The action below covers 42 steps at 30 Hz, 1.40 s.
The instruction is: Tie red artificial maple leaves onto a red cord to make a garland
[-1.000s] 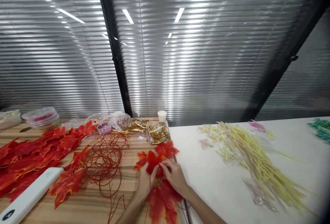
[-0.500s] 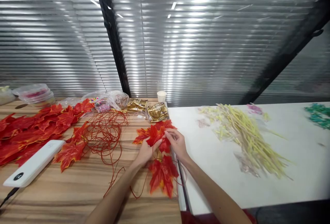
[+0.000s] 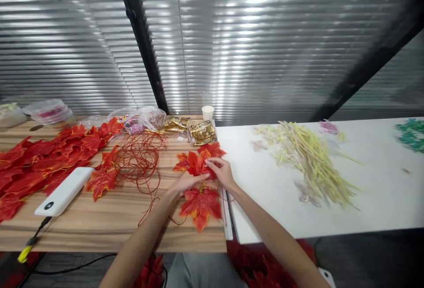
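My left hand (image 3: 187, 182) and my right hand (image 3: 221, 172) meet at a red fabric maple leaf (image 3: 198, 163) with orange edges, near the right edge of the wooden table. Both hands have their fingers closed on that leaf, the left from below and the right from its right side. Another maple leaf (image 3: 202, 205) hangs or lies just below the hands, joined to a thin red cord (image 3: 177, 222). More leaf tips (image 3: 212, 149) show behind the held one. A tangle of red cord (image 3: 139, 155) lies to the left of my hands.
A pile of red leaves (image 3: 49, 160) and a white power bank (image 3: 64, 191) with a cable lie at left. Gold packets (image 3: 202, 132), plastic bags (image 3: 150, 118) and a paper cup (image 3: 208, 112) stand behind. Yellow strips (image 3: 313, 164) lie on the white table (image 3: 265, 208).
My view has tilted down, showing the table's front edge and the floor. The leaf in my hands has turned to show more of its face, and the lower leaf has shifted left.
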Available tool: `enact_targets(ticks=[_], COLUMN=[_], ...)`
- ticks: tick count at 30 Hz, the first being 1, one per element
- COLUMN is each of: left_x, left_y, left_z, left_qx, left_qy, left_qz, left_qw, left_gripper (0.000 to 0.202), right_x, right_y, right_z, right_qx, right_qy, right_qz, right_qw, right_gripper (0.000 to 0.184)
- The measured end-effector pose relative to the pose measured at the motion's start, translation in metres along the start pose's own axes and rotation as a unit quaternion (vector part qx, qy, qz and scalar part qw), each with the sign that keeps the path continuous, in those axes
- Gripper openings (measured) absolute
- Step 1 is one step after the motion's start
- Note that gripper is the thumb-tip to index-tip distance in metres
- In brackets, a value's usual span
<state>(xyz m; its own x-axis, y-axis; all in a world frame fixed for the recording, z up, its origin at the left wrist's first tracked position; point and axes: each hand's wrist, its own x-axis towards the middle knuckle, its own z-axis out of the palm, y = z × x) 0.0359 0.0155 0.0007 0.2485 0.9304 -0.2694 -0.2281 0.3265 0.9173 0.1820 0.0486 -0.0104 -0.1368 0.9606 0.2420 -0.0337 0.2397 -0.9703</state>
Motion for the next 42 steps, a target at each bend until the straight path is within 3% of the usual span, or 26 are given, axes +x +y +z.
enact_targets(ticks=[7,12,15,19,23,25,28,30,32,36,42], left_x=[-0.003,-0.005,-0.008,-0.01,-0.011,-0.016,-0.032,-0.05,-0.074,-0.126,-0.192], left_y=[0.001,-0.005,-0.007,0.0,0.011,0.016,0.023,0.027,0.03,0.034,0.03], left_z=[0.012,0.024,0.026,0.02,0.011,0.005,-0.008,-0.019,-0.033,-0.076,-0.149], left_qx=[-0.026,-0.013,-0.004,0.052,0.166,0.227,0.315,0.373,0.427,0.495,0.613], left_qy=[-0.011,-0.088,-0.128,-0.106,-0.012,0.004,0.001,0.048,0.084,0.173,0.289], left_qz=[-0.066,-0.07,-0.075,-0.061,-0.006,-0.013,0.017,0.097,0.137,0.128,0.117], left_qw=[0.997,0.994,0.989,0.991,0.986,0.974,0.949,0.921,0.89,0.842,0.726], left_gripper=[0.042,0.045,0.044,0.034,0.033,0.036,0.039,0.039,0.038,0.041,0.031], right_x=[0.002,0.009,0.014,0.021,0.029,0.033,0.039,0.043,0.047,0.05,0.05], right_y=[-0.003,0.001,0.003,0.007,0.011,0.014,0.021,0.027,0.034,0.044,0.051], right_z=[-0.001,-0.008,-0.015,-0.027,-0.043,-0.052,-0.067,-0.077,-0.087,-0.102,-0.114], right_qx=[-0.033,-0.02,-0.024,-0.042,-0.074,-0.083,-0.101,-0.128,-0.168,-0.211,-0.244], right_qy=[-0.016,0.121,0.173,0.217,0.253,0.268,0.294,0.306,0.307,0.307,0.304], right_qz=[-0.025,-0.036,-0.058,-0.087,-0.08,-0.065,-0.057,-0.056,-0.054,-0.047,-0.037], right_qw=[0.999,0.992,0.983,0.971,0.961,0.958,0.949,0.942,0.935,0.927,0.92], right_gripper=[0.019,0.023,0.024,0.025,0.027,0.028,0.03,0.03,0.029,0.029,0.029])
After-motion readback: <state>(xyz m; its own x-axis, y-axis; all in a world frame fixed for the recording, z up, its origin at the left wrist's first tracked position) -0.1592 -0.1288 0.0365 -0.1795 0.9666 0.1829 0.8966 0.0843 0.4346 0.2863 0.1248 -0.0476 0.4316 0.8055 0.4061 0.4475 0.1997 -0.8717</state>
